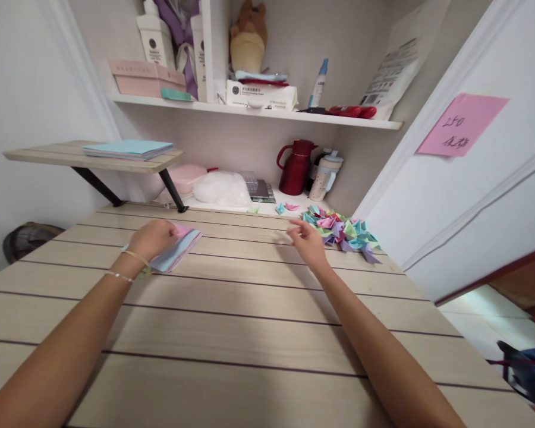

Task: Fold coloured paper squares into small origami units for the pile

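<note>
My left hand (154, 241) is closed over a small stack of coloured paper (176, 252), its curled fingers at the edge of a pink sheet (183, 230) on top. Blue and pinkish sheets show along the stack's right side. My right hand (307, 241) hovers above the table with nothing in it, thumb and index finger apart. Just beyond it lies a heap of folded paper pieces (339, 229) in blue, pink, purple and green. A blue folded piece (280, 208) and a pink one (291, 207) sit apart from the heap, near the table's back edge.
The slatted table (232, 333) meets a shelf unit behind. On the left, a raised wooden ledge (49, 151) holds more paper (129, 148). A red jug (296, 166), a pale bottle (325, 175) and a white plastic bag (223, 189) stand at the back.
</note>
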